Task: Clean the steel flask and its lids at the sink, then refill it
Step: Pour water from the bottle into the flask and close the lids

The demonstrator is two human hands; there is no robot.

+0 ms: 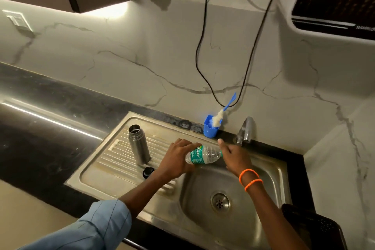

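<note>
Refilling looks to be the step in hand, or its preparation. Left hand (178, 156) has its fingers curled round the body of a plastic water bottle (204, 154), held nearly on its side above the sink (269, 170), neck pointing to the person's right. Right hand (233, 157) is at the neck end, fingers closed over the spot where the cap would be; the cap itself is hidden, so I cannot tell whether it is on or off. My guess is that it is being unscrewed.

Flask (139, 144) stands upright and open-mouthed on the ribbed draining board, well apart from the bottle, to its left. One dark lid (147, 172) lies just in front of the flask's base; any other lid is not in view.

Next move, by my reckoning: free the cap, carry the bottle's mouth over the flask's narrow opening and tip slowly, since that small mouth invites spills.
</note>
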